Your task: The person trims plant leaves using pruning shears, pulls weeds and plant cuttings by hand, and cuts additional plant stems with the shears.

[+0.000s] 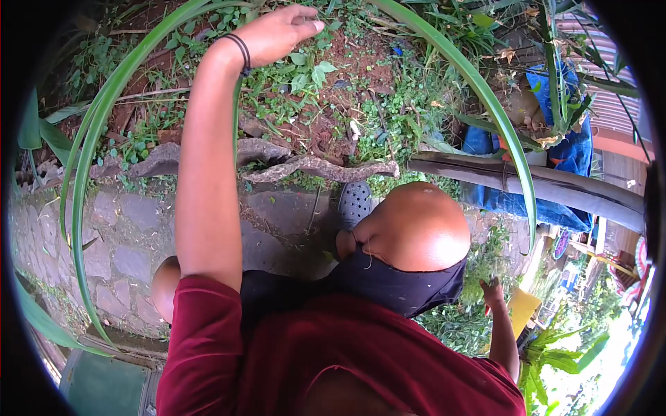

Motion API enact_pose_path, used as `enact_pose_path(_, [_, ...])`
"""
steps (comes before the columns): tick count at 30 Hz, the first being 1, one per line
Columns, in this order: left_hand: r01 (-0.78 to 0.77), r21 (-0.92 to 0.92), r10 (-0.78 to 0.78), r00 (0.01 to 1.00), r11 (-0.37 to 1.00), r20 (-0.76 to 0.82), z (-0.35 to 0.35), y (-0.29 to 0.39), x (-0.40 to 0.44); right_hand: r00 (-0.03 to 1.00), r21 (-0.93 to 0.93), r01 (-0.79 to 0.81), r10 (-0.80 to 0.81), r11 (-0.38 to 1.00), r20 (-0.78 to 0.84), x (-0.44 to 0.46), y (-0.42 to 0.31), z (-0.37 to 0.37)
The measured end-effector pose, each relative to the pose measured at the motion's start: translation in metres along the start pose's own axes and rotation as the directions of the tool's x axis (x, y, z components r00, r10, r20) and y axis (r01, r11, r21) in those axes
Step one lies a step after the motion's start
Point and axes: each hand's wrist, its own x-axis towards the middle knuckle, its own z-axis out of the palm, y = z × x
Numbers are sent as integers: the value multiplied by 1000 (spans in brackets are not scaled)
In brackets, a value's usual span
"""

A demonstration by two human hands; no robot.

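My left hand (274,36), with dark bands on its wrist, reaches out over the weedy soil bed (357,62). Its fingers are stretched, with the thumb a little apart, and nothing shows in them. Low leafy weeds (305,69) grow just beneath it. Long green strap leaves (472,76) arch past on both sides, one passing close to the left wrist. My right hand (493,292) is small at the far right, its fingers closed. A bit of red shows below it, too small to name. A yellow flat piece (523,309) appears beside that hand.
Rough edging stones (322,166) border the bed, beside a stone-paved path (125,256). My foot in a grey clog (355,202) is near the edging. A thick pole (534,182) and blue tarp (583,166) lie to the right. A greenish panel (104,381) is at lower left.
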Motion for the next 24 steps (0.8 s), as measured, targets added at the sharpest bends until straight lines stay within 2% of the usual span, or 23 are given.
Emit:
enact_pose_path(1, [-16,39,17,999,999,-29,-4,3,-2,990,-49,-106,110,993,86,-3,7,3])
enact_pose_path(2, [60,-178,-52,997,982,50,-10,28,-5,961,-104,-207,222,973,164,-6,13,7])
enact_pose_path(3, [59,-176,-52,997,983,48,-18,49,-12,972,-263,-157,196,952,131,-7,18,13])
enact_pose_path(5, [122,-170,-96,984,978,152,-28,74,-26,937,-357,-157,253,921,242,3,5,13])
enact_pose_path(6, [76,-200,-50,990,977,131,-25,67,-28,935,-539,11,182,842,304,19,-9,15])
enact_pose_path(7, [110,-166,-91,989,980,119,-27,69,-32,919,-677,145,156,721,363,31,-13,15])
enact_pose_path(8, [123,-98,-113,988,988,101,-27,46,-20,932,-675,146,129,724,340,37,-21,11])
enact_pose_path(9, [81,73,-84,996,994,36,-30,90,-46,959,-607,168,15,777,284,32,-47,-7])
enact_pose_path(10, [69,-164,-58,996,984,70,-24,36,-19,870,-807,444,29,390,493,74,-4,20])
enact_pose_path(11, [120,-134,-115,992,984,51,-28,32,-18,942,-784,330,-128,525,311,104,41,49])
enact_pose_path(12, [98,-111,-92,994,989,61,-31,36,-20,890,-836,422,13,351,455,96,8,23])
enact_pose_path(13, [90,-79,-86,995,993,57,-32,36,-21,940,-757,215,79,617,332,109,10,27])
enact_pose_path(14, [78,-28,-76,995,997,67,-32,35,-21,932,-751,204,110,628,345,73,-2,20])
enact_pose_path(15, [70,26,-71,995,997,67,-31,35,-21,900,-529,87,161,844,405,82,-16,-10])
enact_pose_path(16, [50,-14,-48,994,999,99,-29,38,-21,865,-262,-61,182,963,467,81,-23,-40])
enact_pose_path(17, [47,-13,-46,994,999,104,-25,43,-25,834,21,-218,175,976,523,65,-49,-62])
enact_pose_path(18, [-19,-69,24,996,997,80,-19,51,-28,805,292,-370,148,882,574,39,-89,-79])
enact_pose_path(19, [-85,-124,93,994,989,58,-13,56,-26,801,293,-380,154,878,578,35,-93,-80])
enact_pose_path(20, [-139,-186,167,975,973,147,-11,63,-23,806,359,-344,77,868,587,30,-95,-81])
enact_pose_path(21, [-144,-182,172,974,973,146,-6,70,-22,810,426,-302,-6,853,586,29,-96,-81])
enact_pose_path(22, [-90,-235,139,970,968,198,2,76,-21,766,436,-65,-235,898,598,33,-86,-76])
enact_pose_path(24, [-24,-286,97,965,958,242,18,99,-30,737,673,-296,-286,678,612,4,-135,-88])
